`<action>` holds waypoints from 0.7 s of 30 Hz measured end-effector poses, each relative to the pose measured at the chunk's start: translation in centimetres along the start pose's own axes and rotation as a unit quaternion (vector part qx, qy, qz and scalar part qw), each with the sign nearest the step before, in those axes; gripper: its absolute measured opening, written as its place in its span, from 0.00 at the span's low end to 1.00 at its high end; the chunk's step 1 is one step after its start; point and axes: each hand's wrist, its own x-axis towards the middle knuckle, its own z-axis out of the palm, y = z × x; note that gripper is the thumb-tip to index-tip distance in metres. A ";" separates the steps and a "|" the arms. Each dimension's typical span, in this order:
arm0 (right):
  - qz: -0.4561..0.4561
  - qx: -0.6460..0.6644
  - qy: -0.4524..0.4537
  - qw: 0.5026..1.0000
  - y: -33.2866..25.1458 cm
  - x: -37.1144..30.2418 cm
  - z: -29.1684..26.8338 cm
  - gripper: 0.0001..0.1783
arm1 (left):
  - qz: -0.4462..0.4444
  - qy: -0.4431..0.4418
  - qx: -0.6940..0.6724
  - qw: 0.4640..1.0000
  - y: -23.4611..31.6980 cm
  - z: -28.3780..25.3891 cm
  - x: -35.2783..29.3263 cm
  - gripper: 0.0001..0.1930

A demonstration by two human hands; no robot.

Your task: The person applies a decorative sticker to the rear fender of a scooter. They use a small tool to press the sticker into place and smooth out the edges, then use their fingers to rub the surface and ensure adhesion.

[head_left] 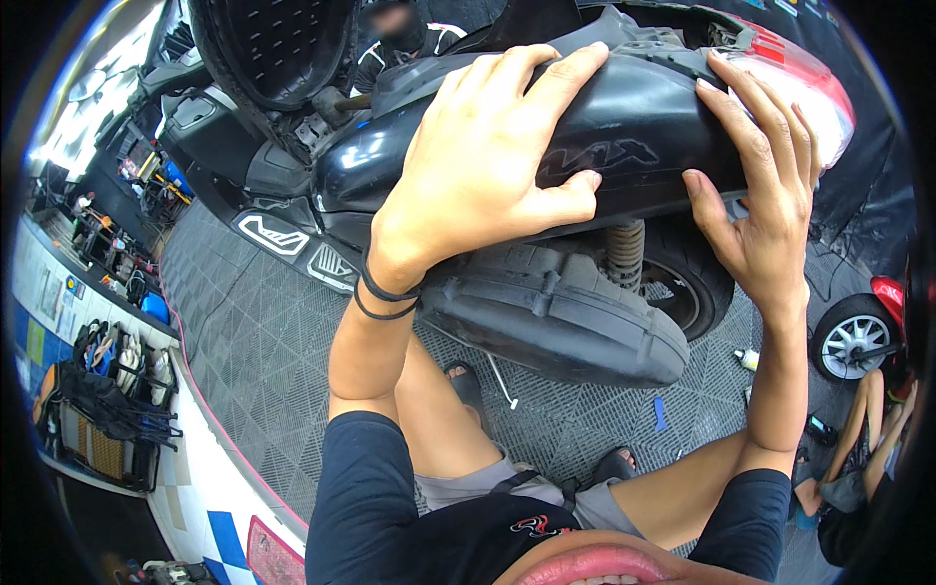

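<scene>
A scooter's glossy black side panel [639, 112] stretches between my two hands. My left hand [487, 146] lies over its middle, fingers on the upper edge and thumb lower on its face. Near the rear end, my right hand [765, 175] rests with fingers apart, fingertips at the upper edge by the red and clear tail light [804, 73] and thumb lower on the panel. Both hands are open, pressed to the panel rather than wrapped round it. Below are a dusty black engine-side cover [565, 312], a coil shock absorber [624, 255] and the rear wheel [717, 292].
The scooter's seat [278, 49] stands raised. A person [400, 49] is beyond the scooter; another person's legs [863, 448] show at right near a red vehicle's wheel [850, 336]. On the grey tiled floor [258, 341] lie a blue strip [660, 413] and a small bottle [747, 359].
</scene>
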 end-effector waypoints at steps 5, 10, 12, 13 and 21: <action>0.003 -0.001 -0.007 1.000 -0.1 0.0 -0.2 0.33 | -0.002 0.002 -0.012 1.000 -0.1 0.1 0.0 0.42; 0.005 0.006 -0.001 1.000 -0.1 0.1 -0.1 0.33 | -0.012 -0.010 -0.004 1.000 0.0 0.1 0.0 0.43; 0.009 0.009 -0.002 1.000 -0.2 0.1 -0.2 0.33 | -0.010 -0.024 -0.002 1.000 -0.1 -0.3 0.0 0.43; 0.011 0.011 0.001 1.000 -0.3 0.1 0.0 0.33 | -0.015 -0.025 -0.004 1.000 0.0 -0.1 0.1 0.43; 0.027 0.010 0.009 1.000 -0.6 -0.1 0.1 0.33 | -0.014 -0.034 -0.009 0.999 -0.2 0.0 0.3 0.43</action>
